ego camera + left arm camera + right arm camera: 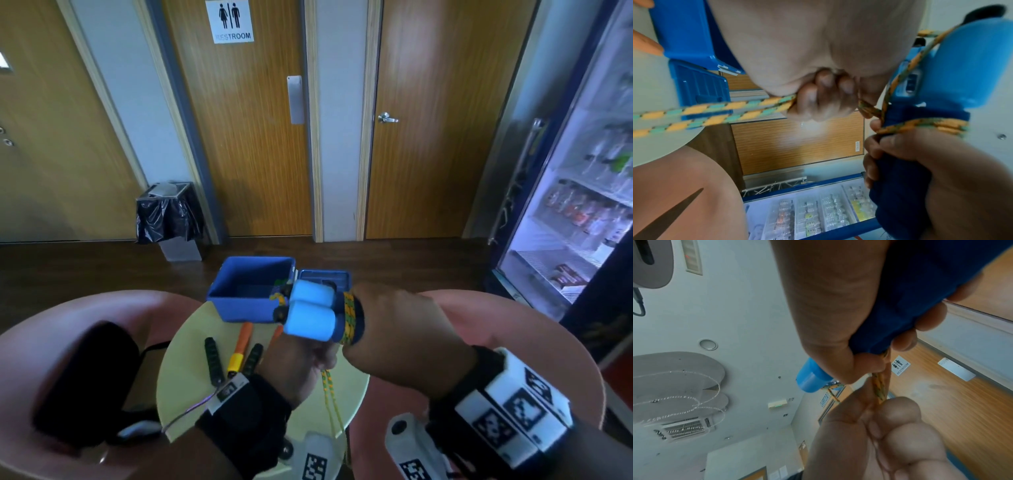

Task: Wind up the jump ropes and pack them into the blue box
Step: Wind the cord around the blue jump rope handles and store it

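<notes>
A jump rope's two blue handles [311,310], with pale blue foam ends, lie side by side in my right hand [394,329], which grips their dark blue part [900,186] [910,296]. Yellow-green rope [349,318] is wound round the handles in a few turns. My left hand [298,363], just below, pinches the doubled rope [715,113] in curled fingers [824,94]; loose strands [329,394] hang down from it. The open blue box [239,305] stands on the round table behind the hands, with its lid [325,275] beside it.
On the pale yellow table [191,359] lie an orange-handled rope [241,342] and black handles [214,359]. Pink chairs flank the table; the left one holds a black bag [85,377]. A bin [168,212] and a drinks fridge [582,205] stand further off.
</notes>
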Tool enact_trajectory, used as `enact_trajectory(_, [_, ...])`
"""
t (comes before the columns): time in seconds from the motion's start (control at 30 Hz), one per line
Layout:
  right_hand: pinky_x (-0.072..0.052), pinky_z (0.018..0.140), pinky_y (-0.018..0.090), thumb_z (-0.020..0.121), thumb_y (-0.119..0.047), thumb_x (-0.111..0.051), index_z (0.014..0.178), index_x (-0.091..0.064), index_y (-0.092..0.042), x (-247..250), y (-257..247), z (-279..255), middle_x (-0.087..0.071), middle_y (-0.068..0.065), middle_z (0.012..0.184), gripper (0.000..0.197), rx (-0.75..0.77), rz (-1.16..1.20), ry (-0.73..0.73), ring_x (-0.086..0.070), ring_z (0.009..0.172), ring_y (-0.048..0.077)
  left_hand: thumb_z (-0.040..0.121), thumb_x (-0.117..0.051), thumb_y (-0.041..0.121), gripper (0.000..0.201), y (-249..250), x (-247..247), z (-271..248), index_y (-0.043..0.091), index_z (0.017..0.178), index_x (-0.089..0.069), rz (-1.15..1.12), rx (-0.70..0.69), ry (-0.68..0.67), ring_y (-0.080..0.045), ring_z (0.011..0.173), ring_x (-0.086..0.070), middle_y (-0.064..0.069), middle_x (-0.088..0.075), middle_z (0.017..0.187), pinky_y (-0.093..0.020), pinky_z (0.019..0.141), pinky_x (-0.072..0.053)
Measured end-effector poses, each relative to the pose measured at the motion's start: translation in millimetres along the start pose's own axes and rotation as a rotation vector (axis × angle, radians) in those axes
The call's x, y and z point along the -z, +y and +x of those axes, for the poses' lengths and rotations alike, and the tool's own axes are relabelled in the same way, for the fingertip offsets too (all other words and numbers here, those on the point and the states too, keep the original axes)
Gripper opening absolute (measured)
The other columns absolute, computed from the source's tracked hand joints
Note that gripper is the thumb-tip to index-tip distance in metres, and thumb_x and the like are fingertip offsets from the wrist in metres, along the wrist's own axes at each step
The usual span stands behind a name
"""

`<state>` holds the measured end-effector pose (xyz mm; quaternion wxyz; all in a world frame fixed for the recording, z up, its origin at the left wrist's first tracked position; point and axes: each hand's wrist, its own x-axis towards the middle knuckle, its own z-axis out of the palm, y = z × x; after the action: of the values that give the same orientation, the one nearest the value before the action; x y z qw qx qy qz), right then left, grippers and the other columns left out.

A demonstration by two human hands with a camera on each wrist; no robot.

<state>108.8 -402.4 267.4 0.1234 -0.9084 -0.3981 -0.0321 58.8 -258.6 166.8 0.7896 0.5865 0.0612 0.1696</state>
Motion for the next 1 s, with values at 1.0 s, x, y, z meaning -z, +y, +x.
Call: enact_trajectory(1.0, [-0.051,0.062,0.034,0.071,-0.036,-0.058,0.097,-0.042,-0.023,-66,16,11,-0.054,-0.006,0.083,0.033,-0.059,0.21,-0.092,-0.06,0.074,0.018,0.1,-0.052,0.035,0.043,7,-9,-29,0.028,0.059,-0.063,0.527,-0.047,0.186,-0.004,0.049,-0.033,0.01,-0.039,0.045,-0.024,0.055,-0.027])
